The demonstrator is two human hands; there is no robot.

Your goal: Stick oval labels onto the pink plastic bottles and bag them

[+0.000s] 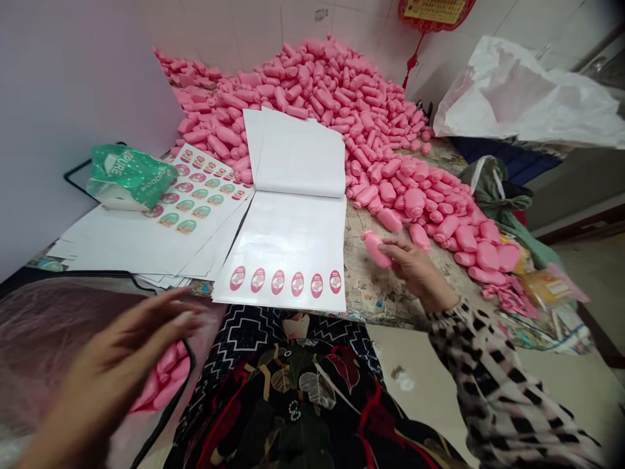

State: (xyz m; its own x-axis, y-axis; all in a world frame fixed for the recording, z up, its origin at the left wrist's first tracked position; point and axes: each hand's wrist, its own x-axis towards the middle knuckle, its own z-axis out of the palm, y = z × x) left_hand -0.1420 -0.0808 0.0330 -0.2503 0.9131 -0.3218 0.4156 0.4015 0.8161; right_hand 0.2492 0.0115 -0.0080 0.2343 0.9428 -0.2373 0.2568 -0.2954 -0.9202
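Observation:
Between the thumb and fingers of my right hand (pixel 415 264) is a small pink plastic bottle (pixel 375 249), held over the table just right of the sticker sheet. That white sticker sheet (pixel 293 241) lies in front of me with a row of several oval pink stickers (pixel 297 284) along its near edge. My left hand (pixel 127 365) hovers at the lower left with its fingers stretched and apart, somewhat blurred, and nothing shows in it. Beneath it an open clear bag (pixel 58 339) contains more pink bottles (pixel 168 374).
A large heap of pink bottles (pixel 332 85) covers the table's back and right. At left lie printed sticker sheets (pixel 190 189) and a green plastic packet (pixel 131 176). A white plastic bag (pixel 527 94) stands back right; a yellow packet (pixel 551 286) sits at the right edge.

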